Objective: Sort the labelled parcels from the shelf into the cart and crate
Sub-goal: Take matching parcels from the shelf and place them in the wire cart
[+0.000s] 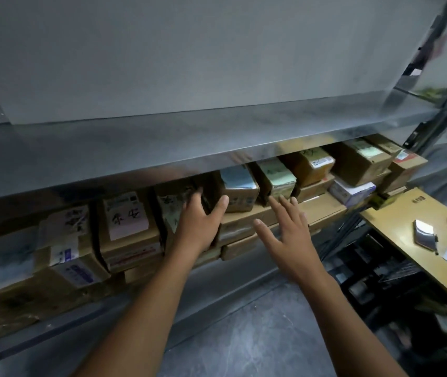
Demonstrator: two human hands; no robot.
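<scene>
Both hands are open, the left hand (pixel 199 224) spread against the blue-labelled box (pixel 237 186) and the right hand (pixel 287 229) splayed near the green-labelled box (pixel 276 178), and with parcels packed tight on the shelf (pixel 230 287), dragging one out could, I reckon, topple its neighbours.

One view is provided, taken from the person's head, just in front of the metal shelf (pixel 216 148) and angled forward and down. The shelf is seen close, from slightly above its front edge; the parcels (pixel 240 186) under it and the floor (pixel 244 336) below it are covered.
</scene>
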